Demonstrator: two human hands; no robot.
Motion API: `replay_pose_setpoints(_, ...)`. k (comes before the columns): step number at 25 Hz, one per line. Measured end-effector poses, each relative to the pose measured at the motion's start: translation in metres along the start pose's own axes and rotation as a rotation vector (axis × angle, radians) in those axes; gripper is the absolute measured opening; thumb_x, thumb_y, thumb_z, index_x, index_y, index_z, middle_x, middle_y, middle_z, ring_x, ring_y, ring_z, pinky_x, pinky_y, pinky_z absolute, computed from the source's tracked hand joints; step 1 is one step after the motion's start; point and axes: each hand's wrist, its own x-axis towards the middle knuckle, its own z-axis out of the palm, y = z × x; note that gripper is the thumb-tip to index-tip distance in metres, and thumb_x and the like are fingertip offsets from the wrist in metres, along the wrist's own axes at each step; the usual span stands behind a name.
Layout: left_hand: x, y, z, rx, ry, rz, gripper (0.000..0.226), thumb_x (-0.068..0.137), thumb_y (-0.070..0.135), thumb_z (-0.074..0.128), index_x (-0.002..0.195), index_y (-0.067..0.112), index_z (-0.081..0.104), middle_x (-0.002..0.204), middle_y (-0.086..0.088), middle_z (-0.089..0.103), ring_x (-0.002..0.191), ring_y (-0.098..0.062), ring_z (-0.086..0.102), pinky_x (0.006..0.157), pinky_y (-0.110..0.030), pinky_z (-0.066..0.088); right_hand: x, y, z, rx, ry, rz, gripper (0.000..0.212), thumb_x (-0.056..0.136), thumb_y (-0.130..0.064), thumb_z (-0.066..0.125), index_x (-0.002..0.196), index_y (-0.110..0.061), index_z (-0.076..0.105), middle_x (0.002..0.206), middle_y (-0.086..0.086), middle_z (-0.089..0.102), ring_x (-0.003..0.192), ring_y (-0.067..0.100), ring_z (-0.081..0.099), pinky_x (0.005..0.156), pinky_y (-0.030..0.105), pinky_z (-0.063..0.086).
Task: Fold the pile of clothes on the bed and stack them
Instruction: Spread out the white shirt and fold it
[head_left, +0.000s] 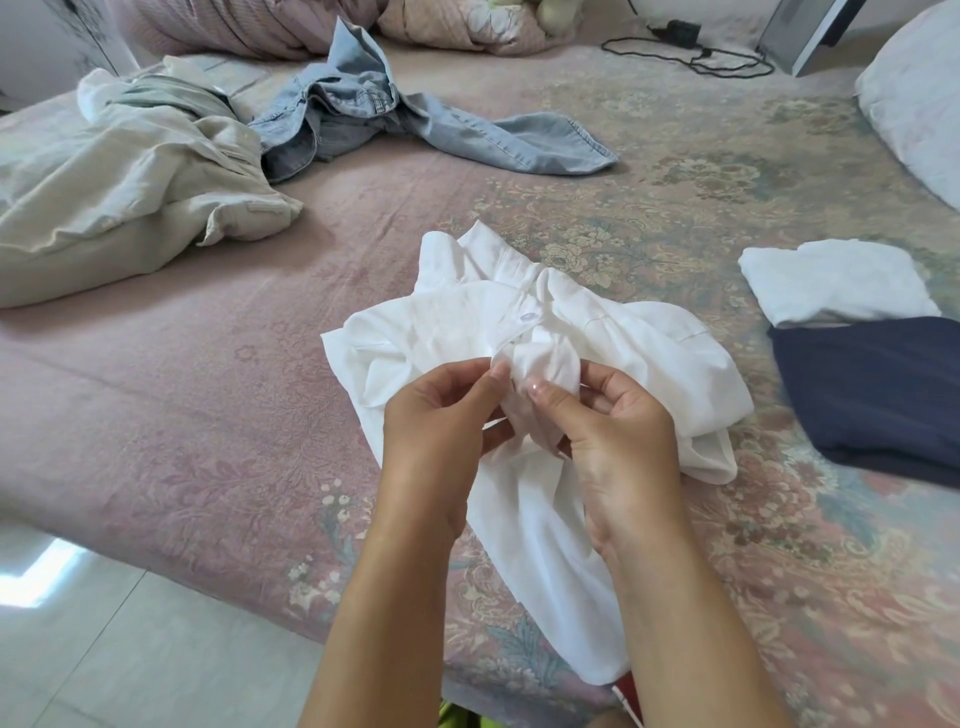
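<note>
White shirt (524, 322) lies crumpled on the bed (208, 441) near its front edge, collar away from the person, lower part trailing toward the viewer between the forearms. Both hands work at the shirt's button placket, just below a fastened button (529, 315). Left hand (441, 415) pinches the fabric edge between thumb and fingers. Right hand (618, 421) pinches a bunched bit of cloth, thumb on top, other fingers curled behind it. Hands nearly touching each other.

Right of the shirt, apart from it: folded navy garment (878, 384) flat on the bed, and just behind it, touching or overlapping its far edge, a folded white garment (831, 283).

Farther back on the left: beige garment (130, 182) in an unfolded heap. Beside it, touching, light blue denim shirt (363, 109), rumpled, one sleeve stretched out to the right.

At the far side: bunched pink quilt (291, 26), black cable with adapter (691, 47), white pillow (919, 104) at right edge. Tiled floor (104, 649) at lower left.
</note>
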Motion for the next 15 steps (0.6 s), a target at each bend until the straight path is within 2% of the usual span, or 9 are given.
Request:
replay_pose_setpoints(3,0.0000,0.0004,-0.0005,-0.001,-0.003,-0.004,0.012,0.089,0.011,0.064,0.093,0.000,0.069,0.085,-0.014,0.073,0.075,-0.023,0.071,0.077,-0.038,0.057,0.0002,-0.0016,-0.0014,0.018,-0.021,0.014,0.019,0.079,0.002,0.071,0.094,-0.009,0.068,0.079,0.004,0.074,0.069,0.012,0.070,0.062,0.022,0.054)
replay_pose_setpoints(8,-0.0011,0.0011,-0.0022,-0.006,-0.012,-0.001,0.012,0.090,0.009,0.062,0.093,0.000,0.070,0.085,-0.015,0.073,0.074,-0.023,0.070,0.071,-0.033,0.059,0.0040,-0.0006,0.0007,-0.046,0.063,-0.068,0.015,0.079,-0.001,0.072,0.090,-0.011,0.068,0.082,0.006,0.074,0.076,0.018,0.070,0.074,0.035,0.056)
replay_pose_setpoints(15,-0.0022,0.0029,-0.0001,0.024,0.016,0.024,0.009,0.089,0.006,0.063,0.089,0.000,0.070,0.081,-0.014,0.073,0.070,-0.020,0.070,0.070,-0.033,0.059,0.0018,0.0008,0.0046,-0.083,0.035,-0.108,0.017,0.078,-0.002,0.073,0.082,-0.017,0.067,0.079,0.004,0.074,0.075,0.017,0.071,0.069,0.028,0.054)
